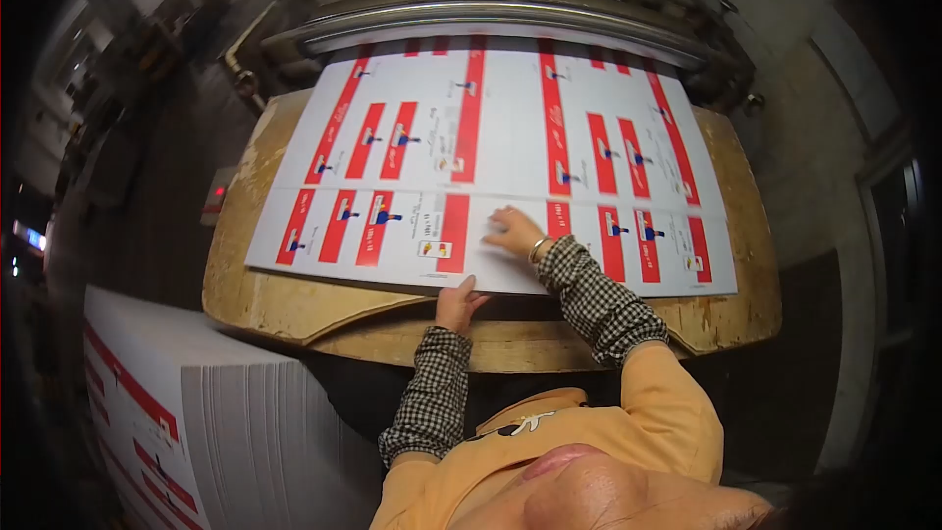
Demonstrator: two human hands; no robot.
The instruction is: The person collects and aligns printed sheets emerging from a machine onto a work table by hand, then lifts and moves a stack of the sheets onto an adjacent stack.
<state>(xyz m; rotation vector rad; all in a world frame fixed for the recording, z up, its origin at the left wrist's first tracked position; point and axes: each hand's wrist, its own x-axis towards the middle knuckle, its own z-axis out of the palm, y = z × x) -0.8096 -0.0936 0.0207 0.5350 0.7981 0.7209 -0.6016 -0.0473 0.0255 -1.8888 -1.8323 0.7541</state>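
A large white printed sheet (pixel 392 275) with red bars and small blue figures lies across the near part of a worn wooden table. My left hand (pixel 459 304) grips its front edge, thumb on top and the other fingers lower at the edge. Over the sheet's middle is my right hand (pixel 515 234), fingers bent and somewhat apart, slightly blurred, with nothing visible in them. A second printed sheet (pixel 505 128) of the same pattern meets the first along a crosswise line and reaches back to a metal roller (pixel 510 15).
The wooden table (pixel 240 226) has a curved cut-out at its front. A tall stack of printed sheets (pixel 211 412) stands at the lower left, below table height. The roller machine's frame (pixel 726 49) spans the back. A wall runs along the right.
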